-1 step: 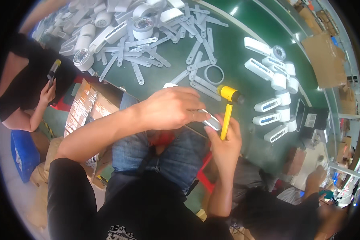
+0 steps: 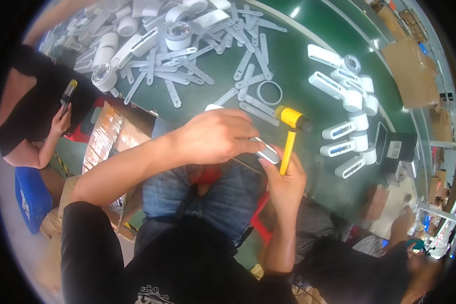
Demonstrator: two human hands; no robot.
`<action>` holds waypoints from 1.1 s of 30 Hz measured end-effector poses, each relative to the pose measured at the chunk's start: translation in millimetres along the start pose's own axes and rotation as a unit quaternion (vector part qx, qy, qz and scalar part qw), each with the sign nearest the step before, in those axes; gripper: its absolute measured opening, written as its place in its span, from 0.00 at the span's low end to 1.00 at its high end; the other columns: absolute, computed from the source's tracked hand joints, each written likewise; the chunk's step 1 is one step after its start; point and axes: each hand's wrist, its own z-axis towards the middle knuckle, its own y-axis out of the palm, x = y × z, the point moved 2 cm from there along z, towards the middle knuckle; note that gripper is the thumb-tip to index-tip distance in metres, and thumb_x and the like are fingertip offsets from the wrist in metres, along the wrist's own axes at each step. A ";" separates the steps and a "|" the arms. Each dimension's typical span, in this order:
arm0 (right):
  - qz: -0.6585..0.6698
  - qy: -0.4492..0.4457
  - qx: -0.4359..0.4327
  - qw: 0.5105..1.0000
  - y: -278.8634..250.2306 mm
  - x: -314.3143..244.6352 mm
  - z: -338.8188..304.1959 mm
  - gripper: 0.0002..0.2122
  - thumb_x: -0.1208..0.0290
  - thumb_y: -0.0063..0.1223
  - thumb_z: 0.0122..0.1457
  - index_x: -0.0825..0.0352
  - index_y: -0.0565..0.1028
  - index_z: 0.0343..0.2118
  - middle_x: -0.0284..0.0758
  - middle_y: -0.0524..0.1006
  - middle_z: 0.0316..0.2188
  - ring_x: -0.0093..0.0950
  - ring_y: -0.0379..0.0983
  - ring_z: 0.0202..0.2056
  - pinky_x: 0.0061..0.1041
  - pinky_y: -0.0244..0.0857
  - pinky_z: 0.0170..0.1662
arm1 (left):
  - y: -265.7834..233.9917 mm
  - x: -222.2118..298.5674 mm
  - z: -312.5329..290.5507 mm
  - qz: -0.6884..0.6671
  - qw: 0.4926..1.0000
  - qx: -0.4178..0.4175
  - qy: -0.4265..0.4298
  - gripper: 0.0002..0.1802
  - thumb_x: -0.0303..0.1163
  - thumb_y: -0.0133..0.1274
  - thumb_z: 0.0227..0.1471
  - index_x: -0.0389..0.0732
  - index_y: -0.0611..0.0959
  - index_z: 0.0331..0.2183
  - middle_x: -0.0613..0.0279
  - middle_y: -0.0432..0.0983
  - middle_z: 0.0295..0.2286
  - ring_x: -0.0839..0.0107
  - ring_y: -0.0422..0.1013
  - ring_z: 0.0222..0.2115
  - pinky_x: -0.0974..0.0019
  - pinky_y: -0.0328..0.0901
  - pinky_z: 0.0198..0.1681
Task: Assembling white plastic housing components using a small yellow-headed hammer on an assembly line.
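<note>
I see my left hand (image 2: 215, 137) clamped over a long white plastic handle piece (image 2: 266, 152) at the near edge of the green tabletop (image 2: 299, 61). Just right of that piece, my right hand (image 2: 283, 177) grips a yellow-headed mallet (image 2: 290, 133). Beyond it, finished white units (image 2: 347, 129) stand in rows; loose white strips (image 2: 187, 66) remain unassembled.

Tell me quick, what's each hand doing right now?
Left hand: closed over a long white plastic part at the edge of the green table.
Right hand: closed, holding a yellow mallet upright.
</note>
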 end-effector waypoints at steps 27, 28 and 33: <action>-0.112 0.027 -0.018 0.993 -39.9 -24.7 -98.2 0.25 0.63 0.37 0.75 0.64 0.57 0.72 0.35 0.72 0.26 0.25 0.70 0.28 0.26 0.68 0.37 | 2.7 -2.3 2.3 0.002 1.000 0.008 -0.004 0.22 0.24 0.61 0.41 0.48 0.90 0.42 0.64 0.82 0.38 0.59 0.77 0.41 0.61 0.74 0.44; -0.118 0.015 0.010 0.993 -40.9 -23.6 -101.9 0.25 0.64 0.37 0.75 0.64 0.57 0.72 0.36 0.73 0.27 0.26 0.71 0.29 0.27 0.68 0.38 | 2.9 -1.7 3.2 -0.003 1.000 0.005 -0.005 0.22 0.24 0.61 0.41 0.48 0.90 0.42 0.64 0.82 0.38 0.59 0.76 0.41 0.61 0.74 0.44; -0.194 0.095 -0.055 0.975 -29.0 -24.0 -88.7 0.26 0.68 0.38 0.74 0.61 0.55 0.73 0.51 0.81 0.41 0.42 0.80 0.38 0.35 0.71 0.44 | 5.0 -1.6 4.0 -0.005 1.000 0.009 0.001 0.19 0.28 0.58 0.46 0.46 0.90 0.43 0.65 0.81 0.33 0.60 0.75 0.39 0.61 0.72 0.45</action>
